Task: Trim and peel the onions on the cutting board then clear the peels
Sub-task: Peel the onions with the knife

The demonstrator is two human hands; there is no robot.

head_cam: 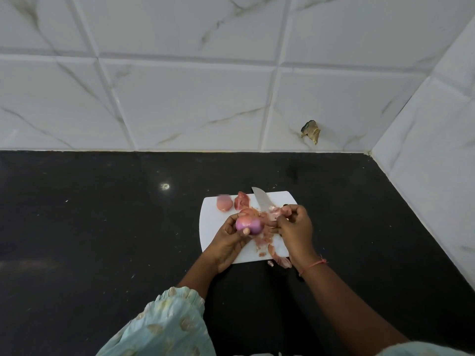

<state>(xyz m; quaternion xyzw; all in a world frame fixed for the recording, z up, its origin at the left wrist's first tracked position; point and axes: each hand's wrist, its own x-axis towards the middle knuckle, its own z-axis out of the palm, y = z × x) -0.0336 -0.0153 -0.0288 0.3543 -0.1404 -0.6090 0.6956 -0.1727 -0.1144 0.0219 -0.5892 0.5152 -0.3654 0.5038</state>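
A white cutting board [277, 199] lies on the black counter. My left hand [228, 241] grips a peeled purple onion [248, 225] just above the board's left side. My right hand [295, 227] is beside it, its fingers pinching a strip of pink peel [273, 211]. A pale peeled onion [224, 203] sits at the board's far left corner, with a reddish piece [241, 200] next to it. A knife [261, 199] lies on the board's far side, its blade pointing away. Loose peels [264, 244] are scattered over the board's middle and near edge.
A few peels [282, 262] have spilled off the board's near edge onto the black counter [102, 227]. White marble-look tiled walls [180, 98] close off the back and the right side. A chipped hole [311, 131] marks the back wall.
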